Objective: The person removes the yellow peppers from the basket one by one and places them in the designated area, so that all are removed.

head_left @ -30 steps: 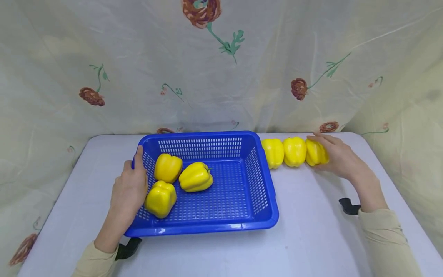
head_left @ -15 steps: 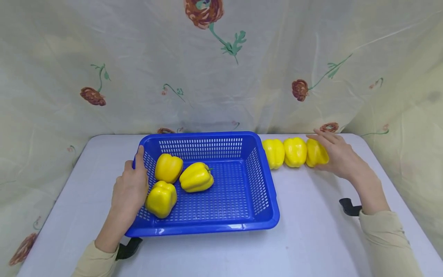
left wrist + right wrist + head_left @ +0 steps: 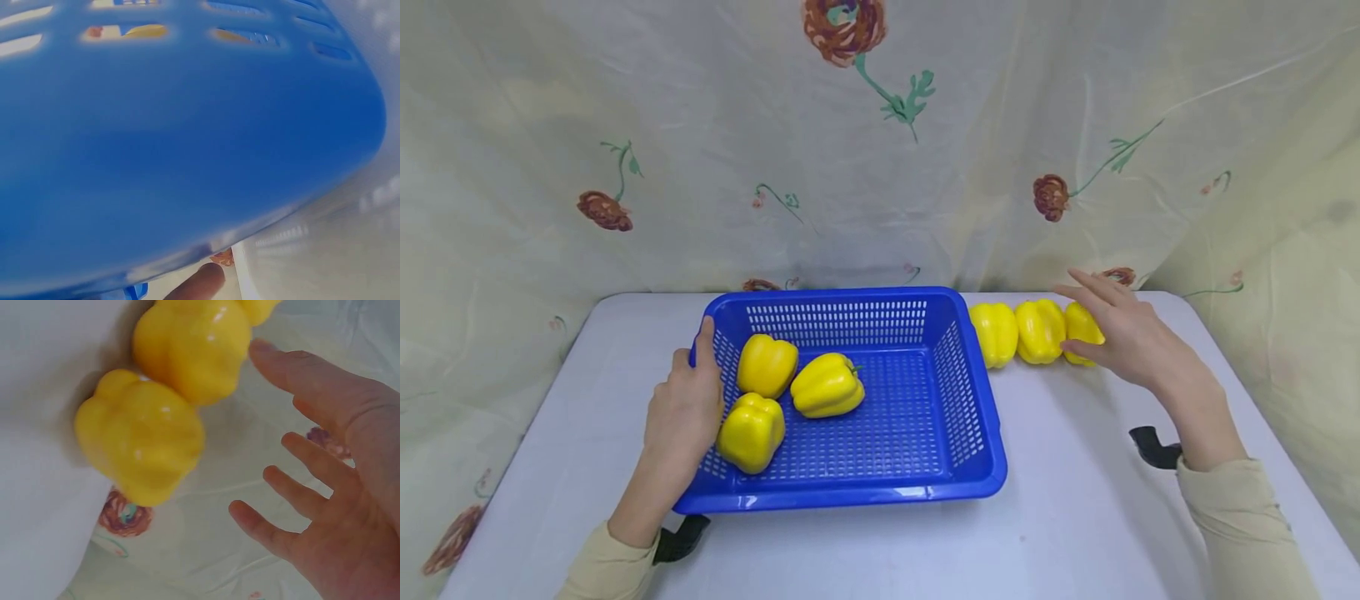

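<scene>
A blue slotted plastic basket (image 3: 880, 492) stands on the white table, with three yellow bell peppers inside near its left end; one is this bell pepper (image 3: 827, 385). My left hand (image 3: 685, 408) grips the basket's left rim. In the left wrist view the basket's wall (image 3: 187, 144) fills most of the picture, and a fingertip (image 3: 201, 284) shows below it. To the right of the basket, three more yellow peppers stand in a row. My right hand (image 3: 1123, 333) hovers over the rightmost pepper (image 3: 140, 437), partly hiding it from the head view, its fingers spread and holding nothing.
The middle pepper (image 3: 1040, 332) and the left pepper (image 3: 994, 335) of the row stand close together, the left one beside the basket's right wall. A flowered curtain (image 3: 880, 208) hangs behind the table (image 3: 940, 550). Black straps (image 3: 1153, 447) show near both wrists.
My right hand has come off the rightmost pepper, its fingers spreading and shifting slightly left and upward. My left hand and the basket stay in place.
</scene>
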Demonstrator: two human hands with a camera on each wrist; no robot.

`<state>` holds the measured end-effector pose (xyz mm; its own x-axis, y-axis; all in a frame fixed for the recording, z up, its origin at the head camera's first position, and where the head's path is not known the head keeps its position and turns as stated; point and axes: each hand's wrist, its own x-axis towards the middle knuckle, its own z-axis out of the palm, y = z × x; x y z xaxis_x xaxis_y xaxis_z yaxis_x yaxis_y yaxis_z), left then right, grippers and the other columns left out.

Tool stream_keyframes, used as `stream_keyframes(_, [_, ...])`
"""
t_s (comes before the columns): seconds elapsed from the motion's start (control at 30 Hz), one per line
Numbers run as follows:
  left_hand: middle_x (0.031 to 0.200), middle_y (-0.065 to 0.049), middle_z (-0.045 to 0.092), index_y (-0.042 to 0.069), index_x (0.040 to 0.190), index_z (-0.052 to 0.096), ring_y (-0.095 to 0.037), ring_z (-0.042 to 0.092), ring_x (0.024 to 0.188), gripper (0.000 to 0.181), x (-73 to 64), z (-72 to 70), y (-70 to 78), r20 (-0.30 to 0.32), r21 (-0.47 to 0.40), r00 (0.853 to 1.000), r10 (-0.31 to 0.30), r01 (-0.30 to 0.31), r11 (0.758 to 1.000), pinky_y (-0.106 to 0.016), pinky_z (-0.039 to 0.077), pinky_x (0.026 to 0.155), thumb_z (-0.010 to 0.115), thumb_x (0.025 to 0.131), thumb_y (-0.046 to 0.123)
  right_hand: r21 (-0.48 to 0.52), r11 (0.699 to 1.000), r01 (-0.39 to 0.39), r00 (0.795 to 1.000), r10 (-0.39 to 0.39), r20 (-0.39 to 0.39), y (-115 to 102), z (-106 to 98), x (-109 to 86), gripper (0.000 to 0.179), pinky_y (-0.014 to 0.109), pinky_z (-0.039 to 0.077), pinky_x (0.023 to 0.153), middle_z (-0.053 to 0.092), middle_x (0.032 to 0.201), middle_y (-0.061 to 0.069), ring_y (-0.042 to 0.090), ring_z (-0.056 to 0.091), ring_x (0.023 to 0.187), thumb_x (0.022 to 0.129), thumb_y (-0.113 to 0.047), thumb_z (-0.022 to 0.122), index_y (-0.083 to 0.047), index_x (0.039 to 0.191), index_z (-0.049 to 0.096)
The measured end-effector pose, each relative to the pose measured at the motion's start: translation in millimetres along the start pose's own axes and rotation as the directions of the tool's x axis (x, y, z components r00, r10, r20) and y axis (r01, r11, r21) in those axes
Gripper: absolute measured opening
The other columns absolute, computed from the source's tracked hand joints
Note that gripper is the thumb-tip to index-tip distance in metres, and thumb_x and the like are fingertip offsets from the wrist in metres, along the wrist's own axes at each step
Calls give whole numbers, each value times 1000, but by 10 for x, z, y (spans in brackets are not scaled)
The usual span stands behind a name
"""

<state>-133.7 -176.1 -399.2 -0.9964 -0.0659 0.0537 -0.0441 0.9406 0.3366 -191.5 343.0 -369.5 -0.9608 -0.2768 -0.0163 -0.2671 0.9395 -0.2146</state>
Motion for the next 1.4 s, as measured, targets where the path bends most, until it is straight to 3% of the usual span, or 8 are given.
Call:
stream_keyframes(0.43, [129,-46,55,0,171,17,-35,61,54,74,-4,0,6,-8,9,1000,3,-3,1000,-47,64,53,55,108,4,-48,992,116,990,-120,-80,-547,-139,-52,75,79,32,124,34,175,19,47,30,161,96,-27,83,-14,161,49])
stream_keyframes(0.73, [130,-46,55,0,171,16,-36,62,55,73,-5,-3,3,-4,9,1000,1,-1,1000,-49,64,53,53,109,4,-113,972,204,975,-212,-66,-895,-223,19,76,76,37,123,36,175,17,47,32,160,95,-29,83,-16,162,48])
stream_keyframes(0.87, [129,-46,55,-1,171,17,-35,61,54,72,-2,-4,9,-7,18,1000,8,-8,1000,-47,63,52,54,109,4,-129,959,253,964,-261,-49,-1051,-264,59,73,80,37,120,36,176,15,47,32,161,98,-30,81,-16,162,49])
stream_keyframes(1.17, [131,-46,55,-1,171,18,-34,60,52,71,5,-18,12,-14,6,1000,14,-14,1000,-45,61,49,53,109,5,-164,927,338,935,-350,-56,-1437,-356,161,72,72,38,125,38,176,10,42,32,163,99,-36,79,-22,162,47])
stream_keyframes(1.4, [132,-47,55,0,171,17,-34,60,51,72,10,-1,-3,-5,10,1000,10,-10,1000,-45,62,49,53,109,5,-194,872,449,891,-454,21,-1704,-181,318,70,75,43,120,40,174,12,43,34,162,99,-44,77,-19,160,52])
